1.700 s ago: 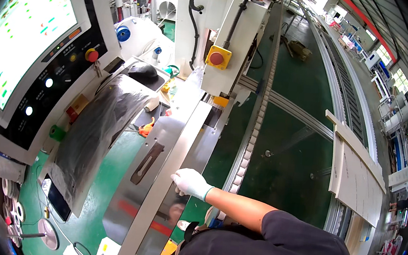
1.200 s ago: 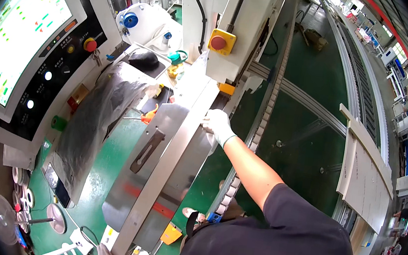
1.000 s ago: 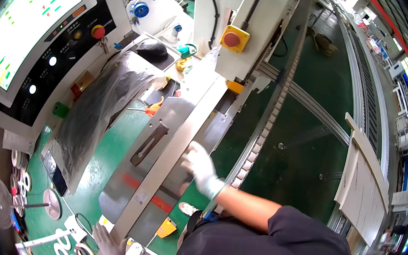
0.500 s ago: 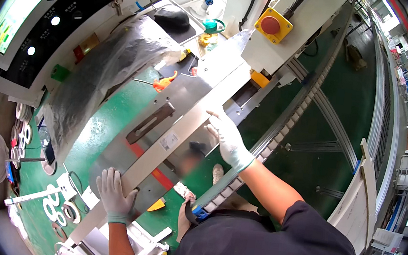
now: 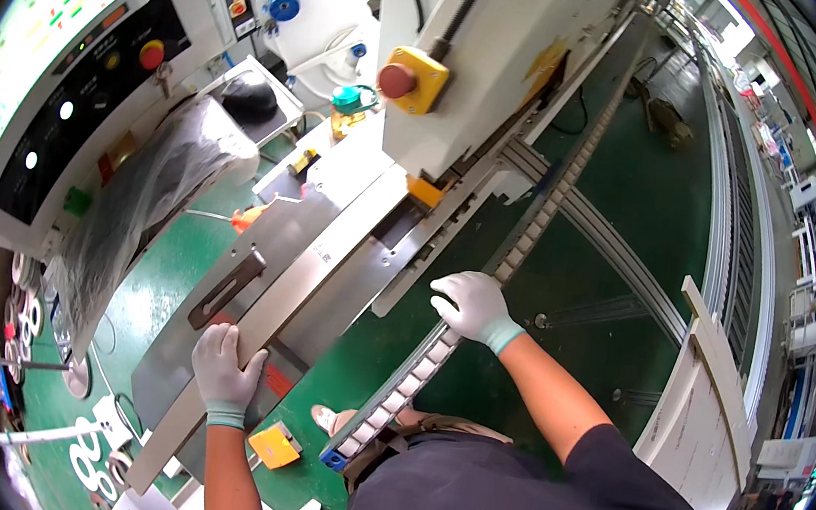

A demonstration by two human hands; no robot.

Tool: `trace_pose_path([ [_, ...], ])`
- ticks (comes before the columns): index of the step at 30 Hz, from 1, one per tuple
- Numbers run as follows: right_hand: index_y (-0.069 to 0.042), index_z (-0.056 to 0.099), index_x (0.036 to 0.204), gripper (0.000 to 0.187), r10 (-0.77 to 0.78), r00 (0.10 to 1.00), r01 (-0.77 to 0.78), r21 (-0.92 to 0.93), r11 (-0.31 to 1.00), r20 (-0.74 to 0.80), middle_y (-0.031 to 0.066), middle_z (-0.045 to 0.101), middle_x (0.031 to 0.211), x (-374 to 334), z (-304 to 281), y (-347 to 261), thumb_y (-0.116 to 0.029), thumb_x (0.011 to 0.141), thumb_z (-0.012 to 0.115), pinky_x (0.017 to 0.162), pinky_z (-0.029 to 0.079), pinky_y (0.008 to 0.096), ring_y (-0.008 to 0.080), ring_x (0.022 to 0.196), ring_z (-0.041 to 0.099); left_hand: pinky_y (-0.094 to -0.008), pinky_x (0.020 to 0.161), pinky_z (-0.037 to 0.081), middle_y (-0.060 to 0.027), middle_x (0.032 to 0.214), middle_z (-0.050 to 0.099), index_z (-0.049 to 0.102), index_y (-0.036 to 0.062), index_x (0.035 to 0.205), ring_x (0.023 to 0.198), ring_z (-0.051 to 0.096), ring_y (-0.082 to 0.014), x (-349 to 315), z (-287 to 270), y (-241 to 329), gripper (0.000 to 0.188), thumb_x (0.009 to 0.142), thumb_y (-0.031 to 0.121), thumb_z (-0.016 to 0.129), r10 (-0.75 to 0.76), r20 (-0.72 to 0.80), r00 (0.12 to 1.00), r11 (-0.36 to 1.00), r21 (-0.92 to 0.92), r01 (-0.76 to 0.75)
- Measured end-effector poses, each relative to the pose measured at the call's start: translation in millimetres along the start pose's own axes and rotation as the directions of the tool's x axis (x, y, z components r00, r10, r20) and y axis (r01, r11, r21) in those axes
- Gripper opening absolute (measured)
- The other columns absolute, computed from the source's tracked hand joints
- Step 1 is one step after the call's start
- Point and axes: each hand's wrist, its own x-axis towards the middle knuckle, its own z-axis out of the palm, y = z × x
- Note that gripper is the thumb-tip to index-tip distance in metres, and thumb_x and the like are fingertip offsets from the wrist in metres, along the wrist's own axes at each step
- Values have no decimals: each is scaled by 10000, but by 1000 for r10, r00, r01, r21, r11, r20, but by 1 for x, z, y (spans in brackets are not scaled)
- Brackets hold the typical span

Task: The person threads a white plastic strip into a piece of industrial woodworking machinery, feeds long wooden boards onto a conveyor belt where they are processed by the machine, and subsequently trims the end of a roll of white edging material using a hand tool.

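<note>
A long stainless steel cover (image 5: 315,234) with a dark slotted handle (image 5: 226,286) lies slanted along the green machine bed. My left hand (image 5: 226,367), in a white glove, grips the cover's long edge near its lower end. My right hand (image 5: 471,307), also gloved, rests with curled fingers on the segmented white conveyor track (image 5: 403,385), which runs up and away to the right of the cover. A dark green belt surface (image 5: 547,271) lies just beyond that hand.
A control panel with a lit screen (image 5: 31,31) stands at the left. A red button on a yellow box (image 5: 400,79) sits on the white machine housing. A plastic-wrapped bundle (image 5: 143,195) lies left of the cover, and pale boards (image 5: 700,429) lie at the right.
My right hand has left the steel cover and settled on the segmented track. My left hand stays on the cover's lower edge. The camera has swung back up.
</note>
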Motion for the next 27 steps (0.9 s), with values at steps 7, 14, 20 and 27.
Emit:
trace_pose_path([
  [7,-111,730,866,188,32,984,-19,72,997,-177,119,698,812,4,-3,15,-269,886,630,670,503,508,359,770,663,-560,1224,273,-243,1521,469,504,-6,1428,1443,394,-455,-47,-44,-12,626,864,230,636,-31,197,980,998,52,21],
  [14,-103,739,867,171,52,987,-31,134,990,-152,101,704,798,3,1,12,-238,895,638,679,495,489,347,754,657,-569,1233,256,-266,1565,424,457,-28,1489,1479,350,-456,-79,-48,-36,705,912,340,623,-106,212,972,971,234,55],
  [20,-96,742,898,154,57,973,-29,127,992,-223,83,730,846,-5,-5,18,-219,906,651,708,509,477,323,790,676,-627,1206,256,-264,1466,485,537,-38,1339,1421,390,-485,-27,-9,-3,646,804,288,692,-64,138,988,996,62,56],
  [27,-102,747,901,191,57,981,-37,108,993,-187,95,728,860,1,2,18,-262,913,644,720,521,490,333,807,685,-591,1182,320,-250,1408,552,592,-29,1272,1378,463,-467,20,12,25,541,828,262,690,92,57,994,996,-15,-91],
])
